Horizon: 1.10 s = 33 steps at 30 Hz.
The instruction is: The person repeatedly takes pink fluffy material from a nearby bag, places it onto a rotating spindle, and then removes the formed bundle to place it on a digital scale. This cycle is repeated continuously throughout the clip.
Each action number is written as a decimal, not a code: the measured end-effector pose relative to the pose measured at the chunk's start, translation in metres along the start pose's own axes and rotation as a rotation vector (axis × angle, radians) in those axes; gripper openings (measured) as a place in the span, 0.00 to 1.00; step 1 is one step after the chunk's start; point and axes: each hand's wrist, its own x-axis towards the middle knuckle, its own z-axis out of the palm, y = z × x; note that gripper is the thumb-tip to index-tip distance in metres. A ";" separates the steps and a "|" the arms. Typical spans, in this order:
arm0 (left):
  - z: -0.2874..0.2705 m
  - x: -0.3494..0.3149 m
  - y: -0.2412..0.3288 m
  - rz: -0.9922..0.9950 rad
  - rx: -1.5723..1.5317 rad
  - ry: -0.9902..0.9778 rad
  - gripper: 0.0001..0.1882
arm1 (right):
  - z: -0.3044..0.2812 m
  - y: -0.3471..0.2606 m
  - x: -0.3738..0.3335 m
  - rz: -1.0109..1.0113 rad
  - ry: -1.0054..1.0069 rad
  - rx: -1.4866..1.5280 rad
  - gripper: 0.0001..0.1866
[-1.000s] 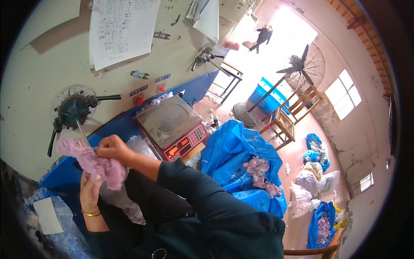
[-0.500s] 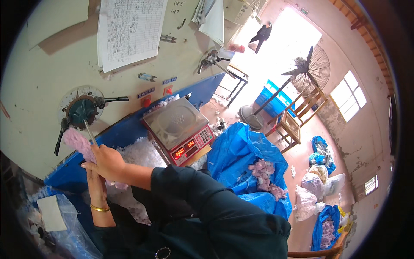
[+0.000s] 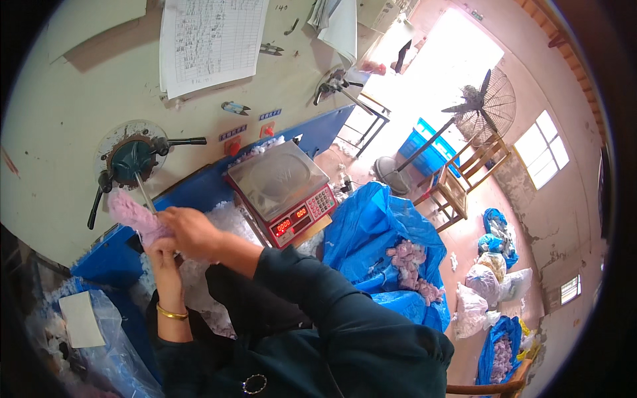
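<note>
A fluffy pink plush piece [image 3: 138, 215] hangs at the thin metal tube [image 3: 144, 192] that juts from a dark round fitting [image 3: 133, 162] on the pale machine panel. My left hand [image 3: 162, 251], a gold bangle at its wrist, is closed round the lower part of the plush. From the right, my right hand [image 3: 192, 232] reaches over with its fingers curled on the plush by the tube's end. That end is hidden by the plush and fingers, so I cannot tell how far the tube goes in.
White stuffing [image 3: 229, 229] lies below the panel. A red weighing scale [image 3: 285, 186] stands right of my hands, beside a blue bag [image 3: 358, 219] with pink pieces [image 3: 408, 259]. Farther off are a fan [image 3: 481, 103], a wooden chair [image 3: 458, 192] and several filled bags [image 3: 481, 285].
The view has shifted slightly. My right hand has moved right and up off my left wrist area, and my left hand now grips the plush lower down. The distant person has mostly gone from sight.
</note>
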 end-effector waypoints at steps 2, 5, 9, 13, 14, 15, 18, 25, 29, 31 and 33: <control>0.011 -0.010 0.031 0.044 -0.014 0.009 0.30 | 0.011 -0.015 -0.007 0.043 0.090 0.023 0.33; 0.012 -0.023 0.041 0.116 0.036 0.027 0.30 | 0.012 -0.018 -0.016 0.014 0.109 0.027 0.34; 0.013 -0.018 0.020 0.061 0.186 -0.124 0.27 | -0.018 -0.002 -0.010 0.071 -0.090 0.278 0.29; -0.002 -0.008 0.020 -0.023 0.077 -0.056 0.26 | 0.012 0.003 0.002 -0.114 0.028 -0.051 0.31; -0.007 -0.014 0.025 0.012 0.064 -0.047 0.26 | 0.020 -0.003 -0.001 -0.068 0.066 -0.066 0.34; -0.014 -0.018 0.032 0.000 0.036 -0.030 0.28 | 0.030 -0.014 -0.005 -0.074 0.099 -0.073 0.34; -0.015 -0.028 0.045 0.004 -0.024 -0.029 0.32 | 0.041 -0.016 -0.016 -0.077 0.160 -0.018 0.33; 0.024 -0.028 0.104 -0.119 0.016 0.012 0.30 | 0.003 -0.037 0.007 0.447 0.031 0.523 0.31; 0.001 0.044 0.099 -0.117 0.225 0.050 0.34 | 0.014 -0.025 0.065 0.553 0.169 0.433 0.37; 0.006 0.063 0.110 -0.113 0.256 0.037 0.36 | 0.019 -0.005 0.083 0.612 0.207 0.346 0.38; 0.006 0.060 0.111 -0.170 0.277 0.048 0.32 | 0.023 0.000 0.083 0.613 0.198 0.369 0.39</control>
